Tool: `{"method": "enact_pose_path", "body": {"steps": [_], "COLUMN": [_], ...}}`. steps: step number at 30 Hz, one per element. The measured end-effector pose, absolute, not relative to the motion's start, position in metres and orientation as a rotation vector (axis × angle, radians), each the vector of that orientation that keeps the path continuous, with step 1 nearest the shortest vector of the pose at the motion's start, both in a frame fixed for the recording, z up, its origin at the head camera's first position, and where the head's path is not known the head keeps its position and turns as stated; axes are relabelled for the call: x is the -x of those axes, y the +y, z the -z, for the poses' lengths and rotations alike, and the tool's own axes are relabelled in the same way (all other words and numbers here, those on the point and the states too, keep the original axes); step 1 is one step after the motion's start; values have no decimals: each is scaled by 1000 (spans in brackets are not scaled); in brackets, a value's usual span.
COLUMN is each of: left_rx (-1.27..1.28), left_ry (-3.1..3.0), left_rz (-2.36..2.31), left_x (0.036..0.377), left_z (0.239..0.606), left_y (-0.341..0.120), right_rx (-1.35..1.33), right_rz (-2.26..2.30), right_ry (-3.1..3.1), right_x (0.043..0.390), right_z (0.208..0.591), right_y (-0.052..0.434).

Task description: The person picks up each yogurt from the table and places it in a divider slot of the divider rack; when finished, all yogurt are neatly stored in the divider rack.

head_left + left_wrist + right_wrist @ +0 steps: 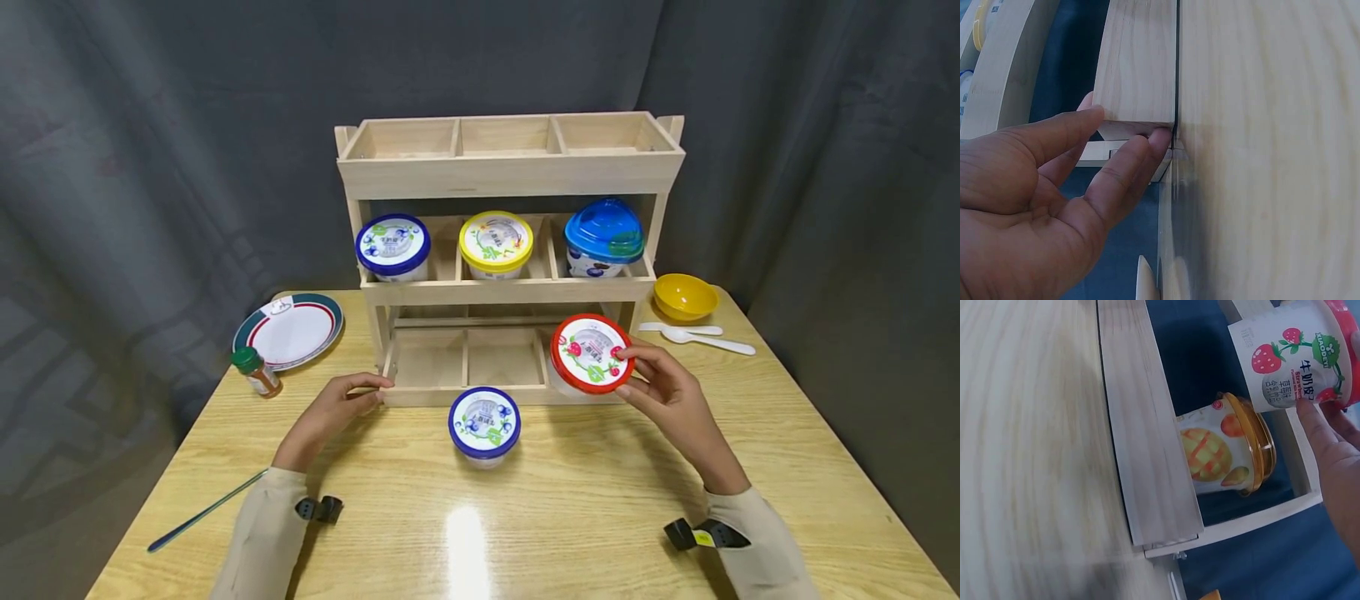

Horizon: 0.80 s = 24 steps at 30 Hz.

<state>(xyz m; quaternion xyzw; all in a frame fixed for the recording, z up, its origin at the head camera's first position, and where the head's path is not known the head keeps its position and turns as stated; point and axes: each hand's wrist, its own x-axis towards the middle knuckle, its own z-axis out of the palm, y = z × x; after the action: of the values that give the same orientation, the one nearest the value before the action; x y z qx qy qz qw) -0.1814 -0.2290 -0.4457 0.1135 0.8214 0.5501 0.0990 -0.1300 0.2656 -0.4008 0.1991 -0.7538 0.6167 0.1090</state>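
Head view shows the right hand [667, 392] gripping the red-lidded tub [591, 353], tilted over the rack's [510, 175] lower right slot, while the left hand [337, 408], fingers nearly straight, steadies the rack's bottom left corner.

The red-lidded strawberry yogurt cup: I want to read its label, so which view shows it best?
The right wrist view: the red-lidded strawberry yogurt cup fills the upper right, its side label with strawberries plainly visible by the right hand. The head view shows only its lid from above, at the wooden rack. The left wrist view misses it.
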Motion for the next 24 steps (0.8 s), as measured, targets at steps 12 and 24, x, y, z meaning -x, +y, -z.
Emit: {"method": "enact_pose_path", "body": {"steps": [12, 24], "left_rx": [-342, -347], "left_ry": [2416, 2395], "left_rz": [-1645, -1662], "left_x": [182, 182], "left_z": [446, 447], "left_y": [-230, -231], "right_rx": [-644, -656], "right_rz": [-1836, -1860], "right_ry": [-2232, -2233], "right_x": [148, 162], "right_z": [401, 406], "right_y": [248, 231]}}
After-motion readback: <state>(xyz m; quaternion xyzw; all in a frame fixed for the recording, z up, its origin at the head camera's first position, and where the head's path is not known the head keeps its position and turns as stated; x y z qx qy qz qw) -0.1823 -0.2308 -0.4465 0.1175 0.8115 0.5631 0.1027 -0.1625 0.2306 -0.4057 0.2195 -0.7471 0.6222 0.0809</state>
